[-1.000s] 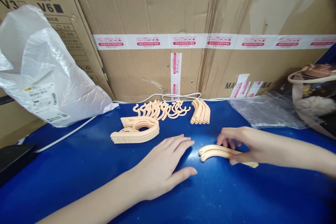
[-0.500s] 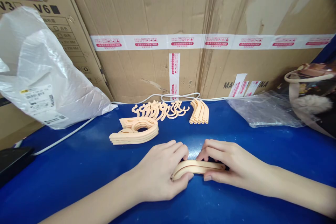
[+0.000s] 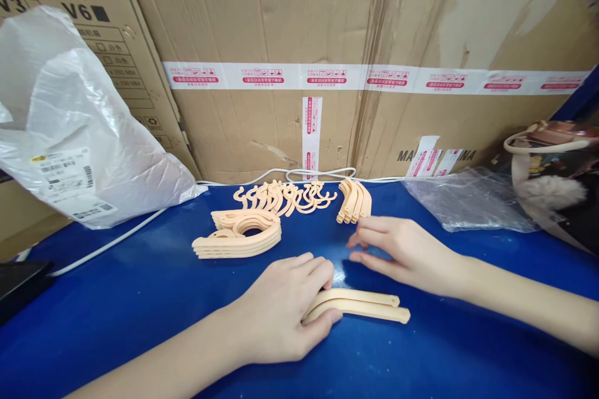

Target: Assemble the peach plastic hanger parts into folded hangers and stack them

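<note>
We find the frame moderately bright, its light soft. We record pale glare on the blue table at mid-frame and a sheen across the white plastic bag at left. The upper right corner is dark and blurred; the right hand's fingertips look slightly soft.

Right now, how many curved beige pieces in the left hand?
2 visible: a farther piece and a nearer piece, side by side, right ends sticking out past the left hand. Its fingers cover the left ends; more could be hidden there.
</note>
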### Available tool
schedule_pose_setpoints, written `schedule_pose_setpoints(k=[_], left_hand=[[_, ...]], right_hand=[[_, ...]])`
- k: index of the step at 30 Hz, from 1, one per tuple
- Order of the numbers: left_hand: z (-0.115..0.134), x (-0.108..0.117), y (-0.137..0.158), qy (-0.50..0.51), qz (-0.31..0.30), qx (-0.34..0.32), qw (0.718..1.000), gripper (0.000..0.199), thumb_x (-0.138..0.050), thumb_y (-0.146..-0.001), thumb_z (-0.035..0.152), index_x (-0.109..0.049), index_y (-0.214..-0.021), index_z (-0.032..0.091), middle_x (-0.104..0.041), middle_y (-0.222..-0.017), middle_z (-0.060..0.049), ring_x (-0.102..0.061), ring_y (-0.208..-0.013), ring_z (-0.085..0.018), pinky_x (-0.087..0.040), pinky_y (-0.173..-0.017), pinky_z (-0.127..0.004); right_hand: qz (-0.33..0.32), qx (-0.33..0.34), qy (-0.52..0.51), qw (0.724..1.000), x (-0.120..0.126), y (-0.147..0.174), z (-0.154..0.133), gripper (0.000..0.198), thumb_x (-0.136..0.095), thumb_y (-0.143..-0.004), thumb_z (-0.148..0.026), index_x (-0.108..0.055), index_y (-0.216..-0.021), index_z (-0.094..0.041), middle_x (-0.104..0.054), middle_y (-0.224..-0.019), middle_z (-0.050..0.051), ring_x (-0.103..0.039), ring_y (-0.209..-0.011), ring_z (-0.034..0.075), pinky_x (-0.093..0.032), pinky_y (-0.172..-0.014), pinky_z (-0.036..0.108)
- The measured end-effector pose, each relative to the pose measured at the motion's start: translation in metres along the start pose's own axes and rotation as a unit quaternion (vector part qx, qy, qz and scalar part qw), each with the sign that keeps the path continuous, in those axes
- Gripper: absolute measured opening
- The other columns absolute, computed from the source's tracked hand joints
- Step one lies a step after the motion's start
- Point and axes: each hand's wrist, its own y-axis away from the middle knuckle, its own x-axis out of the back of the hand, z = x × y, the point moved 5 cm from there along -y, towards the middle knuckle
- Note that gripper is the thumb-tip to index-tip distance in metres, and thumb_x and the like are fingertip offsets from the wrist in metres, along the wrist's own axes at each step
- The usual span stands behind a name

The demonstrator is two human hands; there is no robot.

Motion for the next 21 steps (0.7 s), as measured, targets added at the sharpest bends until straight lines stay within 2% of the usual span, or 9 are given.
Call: schedule_pose_setpoints(k=[5,10,16,19,21], left_hand=[[-0.002,-0.001,0.0,0.006,-0.01,0.008,1.0,0.016,-0.051,-0.089,0.033,-0.041,-0.082,0.021,-0.052,-0.079,0.0,-0.049,-0.073,-0.019,-0.035,-0.06,-0.03],[-0.003,-0.001,0.001,0.011,-0.007,0.003,1.0,0.017,-0.051,-0.088,0.032,-0.04,-0.082,0.021,-0.052,-0.077,0.0,-0.048,-0.072,-0.019,-0.035,-0.06,-0.03],[-0.005,-0.002,0.001,0.019,0.009,-0.005,1.0,0.02,-0.053,-0.087,0.032,-0.038,-0.081,0.021,-0.051,-0.075,0.0,-0.048,-0.07,-0.018,-0.034,-0.059,-0.029],[-0.006,-0.002,0.001,0.024,0.014,-0.008,1.0,0.02,-0.054,-0.086,0.032,-0.038,-0.081,0.021,-0.051,-0.075,0.001,-0.047,-0.069,-0.018,-0.033,-0.058,-0.029],[-0.006,-0.002,0.001,0.025,0.016,-0.01,1.0,0.02,-0.054,-0.086,0.032,-0.038,-0.081,0.021,-0.051,-0.074,0.001,-0.047,-0.069,-0.018,-0.033,-0.058,-0.029]], right_hand=[[0.025,0.01,0.14,0.99,0.002,-0.056,0.016,0.019,-0.051,-0.094,-0.03,-0.065,-0.098,-0.017,-0.062,-0.094,0.007,-0.057,-0.091,0.022,-0.042,-0.078,0.032],[0.007,-0.008,0.158,0.987,-0.015,-0.105,0.027,0.015,-0.059,-0.089,-0.027,-0.067,-0.093,-0.016,-0.063,-0.095,0.009,-0.057,-0.09,0.021,-0.039,-0.079,0.031],[0.003,-0.067,0.158,0.985,-0.031,-0.131,0.031,0.026,-0.062,-0.086,-0.037,-0.069,-0.08,-0.013,-0.066,-0.088,0.012,-0.058,-0.09,0.026,-0.038,-0.084,0.037],[-0.016,-0.08,0.141,0.987,-0.037,-0.137,0.036,0.025,-0.062,-0.085,-0.035,-0.068,-0.073,-0.014,-0.067,-0.078,0.009,-0.06,-0.083,0.023,-0.04,-0.084,0.036],[-0.03,-0.088,0.124,0.988,-0.039,-0.138,0.039,0.023,-0.06,-0.087,-0.033,-0.067,-0.075,-0.015,-0.067,-0.076,0.006,-0.061,-0.077,0.02,-0.044,-0.081,0.035]])
